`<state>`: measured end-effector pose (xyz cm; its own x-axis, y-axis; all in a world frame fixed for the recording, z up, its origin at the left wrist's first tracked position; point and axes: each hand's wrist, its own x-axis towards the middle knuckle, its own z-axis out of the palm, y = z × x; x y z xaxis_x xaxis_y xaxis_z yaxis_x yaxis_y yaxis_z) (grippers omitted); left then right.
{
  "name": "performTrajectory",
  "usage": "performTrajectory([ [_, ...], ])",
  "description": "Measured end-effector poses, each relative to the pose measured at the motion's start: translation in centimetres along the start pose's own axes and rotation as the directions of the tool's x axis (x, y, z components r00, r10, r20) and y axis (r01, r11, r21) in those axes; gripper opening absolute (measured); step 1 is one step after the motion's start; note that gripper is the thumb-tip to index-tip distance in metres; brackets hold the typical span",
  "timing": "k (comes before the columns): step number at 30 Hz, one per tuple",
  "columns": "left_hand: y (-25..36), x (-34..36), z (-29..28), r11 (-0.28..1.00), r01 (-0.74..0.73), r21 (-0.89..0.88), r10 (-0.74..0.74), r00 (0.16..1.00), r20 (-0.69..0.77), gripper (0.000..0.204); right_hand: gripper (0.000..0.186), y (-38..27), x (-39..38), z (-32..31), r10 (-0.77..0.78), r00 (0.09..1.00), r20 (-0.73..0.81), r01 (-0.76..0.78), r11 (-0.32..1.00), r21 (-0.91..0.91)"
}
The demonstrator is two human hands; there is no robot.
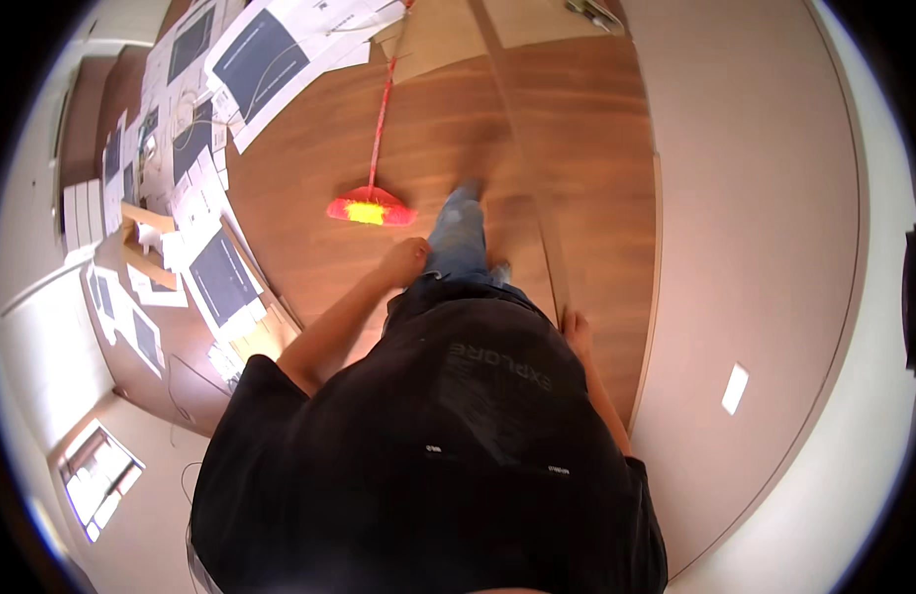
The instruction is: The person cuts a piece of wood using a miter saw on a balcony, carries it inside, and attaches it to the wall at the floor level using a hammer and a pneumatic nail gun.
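My left hand [408, 259] hangs beside my left thigh with its fingers curled in, and nothing shows in it. My right hand [577, 332] is low by my right hip, its fingers closed at the near end of a long thin brown strip [549, 238]. The strip runs forward over the wooden floor and blurs toward the top of the view. Ahead of my left hand, a red broom [341, 207] with yellow bristles in the middle lies on the floor, its red handle [382, 124] pointing away.
Brown cardboard sheets [547, 25] cover the floor ahead. White printed panels [255, 64] and cartons crowd the left side, with an open cardboard box [146, 247] among them. A smooth beige wall or panel [745, 198] runs along the right. One leg in jeans [460, 233] is stepping forward.
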<state>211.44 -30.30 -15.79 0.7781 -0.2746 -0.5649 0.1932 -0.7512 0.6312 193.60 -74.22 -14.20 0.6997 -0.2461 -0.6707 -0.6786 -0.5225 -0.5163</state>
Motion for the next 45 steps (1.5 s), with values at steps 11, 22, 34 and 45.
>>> performTrajectory([
  [11,7.4,31.2,-14.6,0.980,-0.166,0.110,0.116,0.926,0.360,0.034,0.050,-18.5,20.3,-12.8,0.022,0.997,-0.070,-0.017,0.996,0.084],
  [22,32.3,55.6,-21.9,0.964,-0.055,0.259,0.017,0.989,0.146,0.029,0.060,-27.2,43.0,-28.9,-0.032,0.998,0.061,0.001,0.890,0.457],
  [34,55.6,79.1,-32.8,0.946,-0.205,0.251,-0.150,0.410,0.900,0.030,0.045,-40.9,55.4,-40.3,0.218,0.968,0.127,-0.245,0.934,0.262],
  [45,48.9,132.1,-14.3,0.982,-0.102,-0.161,0.180,0.773,0.608,0.073,0.040,-31.3,98.2,-39.5,-0.003,0.918,-0.396,-0.065,0.985,-0.159],
])
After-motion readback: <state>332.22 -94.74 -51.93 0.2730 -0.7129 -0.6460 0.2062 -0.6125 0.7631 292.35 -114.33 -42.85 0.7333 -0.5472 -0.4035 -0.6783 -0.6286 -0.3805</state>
